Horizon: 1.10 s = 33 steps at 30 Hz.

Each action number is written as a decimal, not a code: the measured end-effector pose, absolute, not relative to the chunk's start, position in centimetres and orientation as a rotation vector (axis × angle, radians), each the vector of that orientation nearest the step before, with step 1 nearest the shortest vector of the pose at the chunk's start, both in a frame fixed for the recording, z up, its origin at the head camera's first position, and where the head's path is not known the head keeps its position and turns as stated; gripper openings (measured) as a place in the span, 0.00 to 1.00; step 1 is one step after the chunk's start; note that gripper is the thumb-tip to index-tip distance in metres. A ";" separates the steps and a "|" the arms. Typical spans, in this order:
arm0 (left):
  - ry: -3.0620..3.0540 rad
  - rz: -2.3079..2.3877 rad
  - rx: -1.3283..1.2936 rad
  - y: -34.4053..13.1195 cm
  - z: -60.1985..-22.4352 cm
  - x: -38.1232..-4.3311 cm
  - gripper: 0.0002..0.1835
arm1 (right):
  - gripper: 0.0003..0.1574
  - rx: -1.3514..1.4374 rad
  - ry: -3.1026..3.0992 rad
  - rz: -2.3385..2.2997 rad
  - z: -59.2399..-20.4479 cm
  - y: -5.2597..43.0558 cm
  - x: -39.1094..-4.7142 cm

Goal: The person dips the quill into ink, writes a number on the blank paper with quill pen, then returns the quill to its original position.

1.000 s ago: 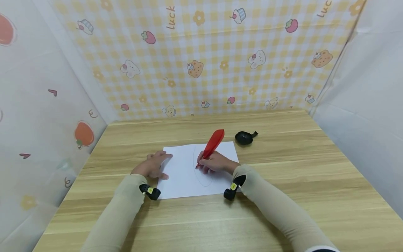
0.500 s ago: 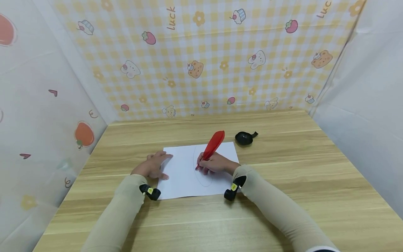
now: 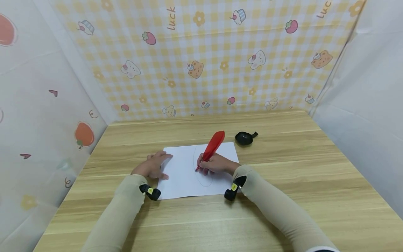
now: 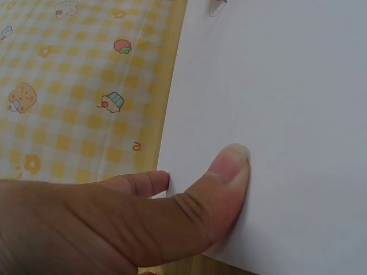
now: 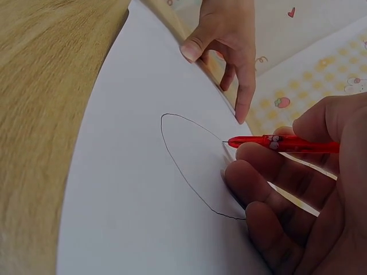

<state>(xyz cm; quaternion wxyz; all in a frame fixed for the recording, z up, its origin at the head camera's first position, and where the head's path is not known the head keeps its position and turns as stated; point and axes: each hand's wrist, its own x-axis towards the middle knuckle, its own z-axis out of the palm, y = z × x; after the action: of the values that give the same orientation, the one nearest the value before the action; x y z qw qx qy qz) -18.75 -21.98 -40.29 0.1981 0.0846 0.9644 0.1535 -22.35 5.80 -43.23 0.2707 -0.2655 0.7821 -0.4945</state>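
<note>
My right hand (image 3: 215, 162) pinches a red pen (image 5: 298, 144) with a red feather-shaped top (image 3: 214, 145). Its tip touches a white sheet of paper (image 3: 181, 182), on the left side of a thin dark oval line (image 5: 182, 171). In the right wrist view, the outline runs from the tip round to my curled lower fingers; part of it is hidden by the hand. My left hand (image 3: 153, 165) rests on the left edge of the sheet with fingers spread. Its thumb (image 4: 226, 172) presses flat on the paper.
Behind the sheet's right corner lies a black rounded object (image 3: 244, 138) with a short tail. The wooden table (image 3: 195, 227) meets a yellow checked cloth (image 3: 220, 84) at the back and pale cloth walls at both sides. A small camera sits on each wrist.
The pen tip has moved slightly down the sheet, toward me, along the left side of the oval. My left hand and the paper have stayed still.
</note>
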 end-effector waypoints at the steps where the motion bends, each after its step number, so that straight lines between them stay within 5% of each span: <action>1: 2.698 0.432 0.237 -22.0 -40.3 -18.8 0.46 | 0.08 -0.720 2.105 -1.331 -43.2 5.8 -22.3; 33: 2.686 0.440 0.241 -22.0 -40.3 -18.7 0.45 | 0.08 -0.692 2.099 -1.337 -43.1 6.2 -22.8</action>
<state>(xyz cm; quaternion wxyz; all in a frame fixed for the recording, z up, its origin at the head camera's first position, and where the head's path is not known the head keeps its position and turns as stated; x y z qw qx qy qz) -18.72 -22.01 -40.25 0.2030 0.0865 0.9625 0.1576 -22.82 6.21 -43.12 0.2758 -0.2575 0.7811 -0.4975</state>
